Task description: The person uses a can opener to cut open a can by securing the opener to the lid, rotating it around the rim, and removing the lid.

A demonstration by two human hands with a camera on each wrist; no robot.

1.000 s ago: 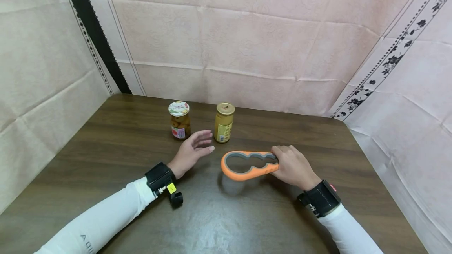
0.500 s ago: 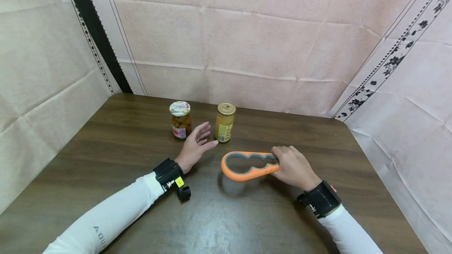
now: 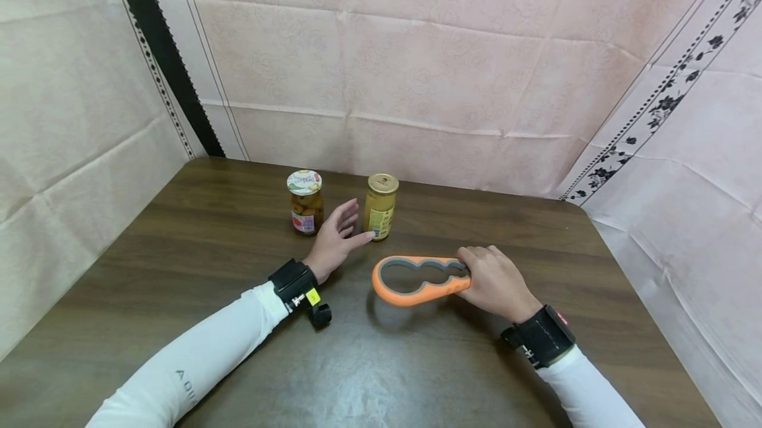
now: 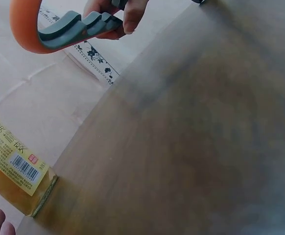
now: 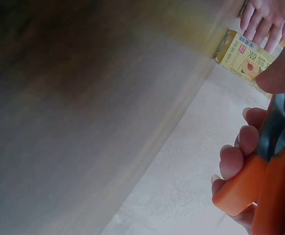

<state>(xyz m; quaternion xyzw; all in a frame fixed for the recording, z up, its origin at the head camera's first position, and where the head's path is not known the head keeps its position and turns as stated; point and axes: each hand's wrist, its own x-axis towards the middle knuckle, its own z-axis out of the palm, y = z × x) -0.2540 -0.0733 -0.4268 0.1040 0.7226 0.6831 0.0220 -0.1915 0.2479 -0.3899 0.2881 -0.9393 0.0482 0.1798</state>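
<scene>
The jar opener point(image 3: 405, 296) is a rounded, tapering loop of smooth orange plastic, its inner edges lined with grey grips moulded in wavy scallops. It hangs above the table point(image 3: 506, 223), a curved shadow below it, its narrow end gripped by the curled fingers and thumb of the right hand point(image 3: 497, 284). The left hand point(image 3: 336, 241) has its fingers loosely extended and its thumb spread away, around the near side of the yellow jar point(image 3: 380, 210); whether skin meets glass I cannot tell. That jar is a glass cylinder with a flat gold lid and yellow paper label. Beside it, a squatter glass jar point(image 3: 306, 205) with a printed white lid shows rounded brown pieces. The tabletop is dark, streaky wood grain with a dull sheen; behind hangs creased, pale pink cloth point(image 3: 417, 71).
</scene>
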